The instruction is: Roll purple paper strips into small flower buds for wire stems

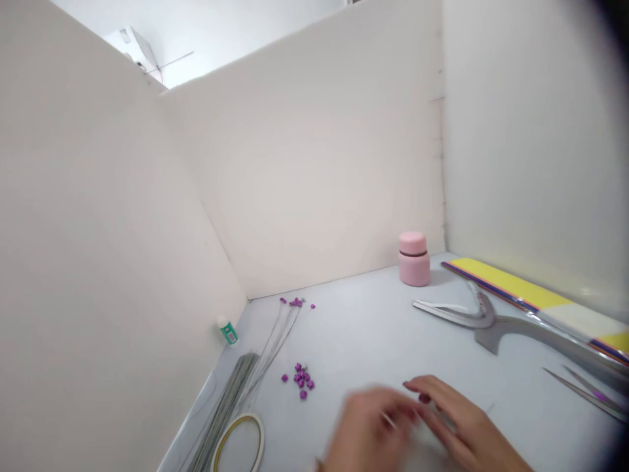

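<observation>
We see our two hands low in the view, close together over the pale grey worktop (363,328). The left hand (366,429) is smeared by motion blur, and the bottom edge cuts off both wrists. The right hand (466,419) is sharper, its fingers curled inward and dark-tipped nails showing. Between them lies a thin pale stick (390,421), short and straight where it shows, with a whitish blur beside it. We cannot make out its ends, and we cannot tell whether either grip is clamped on it, though the fingers of both hands are drawn in close around that spot.

To the left, a heap of small purple paper flowers (301,379) sits apart from a few more at the tips of long thin wires (275,347). A bundle of grey stems (228,406) runs out of view, beside a ring of narrow tape (239,444) and a small bottle with a green label (227,331). Farther off stands a pink jar (413,258). On the right lie a curved silver tool (484,320), long tweezers (584,393) and a flat yellow-and-white strip (511,288), which the lens darkens at the edge.
</observation>
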Tool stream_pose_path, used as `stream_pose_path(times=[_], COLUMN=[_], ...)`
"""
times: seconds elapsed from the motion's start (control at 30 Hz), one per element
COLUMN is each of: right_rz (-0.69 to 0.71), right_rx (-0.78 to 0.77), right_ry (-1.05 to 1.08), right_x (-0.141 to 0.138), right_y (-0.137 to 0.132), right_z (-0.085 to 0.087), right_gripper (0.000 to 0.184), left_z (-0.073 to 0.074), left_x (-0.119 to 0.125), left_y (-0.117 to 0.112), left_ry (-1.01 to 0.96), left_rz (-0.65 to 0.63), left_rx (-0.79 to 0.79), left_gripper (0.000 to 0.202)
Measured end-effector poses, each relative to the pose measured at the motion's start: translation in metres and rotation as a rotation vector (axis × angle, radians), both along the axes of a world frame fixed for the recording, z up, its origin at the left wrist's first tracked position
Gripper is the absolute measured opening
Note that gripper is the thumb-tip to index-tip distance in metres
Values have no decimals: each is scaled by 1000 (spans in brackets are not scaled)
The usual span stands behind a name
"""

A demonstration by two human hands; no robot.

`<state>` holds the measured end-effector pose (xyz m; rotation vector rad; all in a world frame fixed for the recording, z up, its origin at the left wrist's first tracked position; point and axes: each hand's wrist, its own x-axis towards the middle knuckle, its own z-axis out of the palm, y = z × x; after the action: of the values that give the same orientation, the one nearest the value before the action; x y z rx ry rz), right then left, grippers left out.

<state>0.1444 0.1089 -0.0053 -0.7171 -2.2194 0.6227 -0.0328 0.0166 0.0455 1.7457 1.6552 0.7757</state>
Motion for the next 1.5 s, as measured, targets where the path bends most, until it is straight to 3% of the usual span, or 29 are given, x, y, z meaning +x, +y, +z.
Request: stream_pose_path(times=[0.1, 0.17, 0.27, 0.37, 0.7, 1.0, 1.33, 1.5], right_rz=[-23, 14, 51, 55, 56, 61, 46, 50], right_rx=[-181, -244, -290, -318, -364, -365, -350, -366], right_ry=[-52, -68, -79, -78, -84, -85, -64, -63], right_x=[-3, -4, -5, -4, -4, -3, -2, -3], right_y=[4, 4, 3, 5, 9, 11, 10, 10], right_z=[-1, 1, 1, -2, -4, -9, -11, -10], right_gripper=[29, 28, 28, 28, 30, 30, 29, 29], left_z=[14, 15, 5, -7, -19, -33, -41, -34], left_x=[-71, -114, -158, -177, -177, -174, -168, -163], left_y=[21, 31, 45, 58, 75, 65, 73, 61], left_ry=[298, 466, 617, 711, 808, 896, 899, 876], left_rz=[500, 680, 752, 738, 652, 758, 795, 862], left_rx=[-1, -100, -330, -453, -521, -405, -359, -241], left_gripper=[34, 36, 30, 28, 27, 29, 25, 26])
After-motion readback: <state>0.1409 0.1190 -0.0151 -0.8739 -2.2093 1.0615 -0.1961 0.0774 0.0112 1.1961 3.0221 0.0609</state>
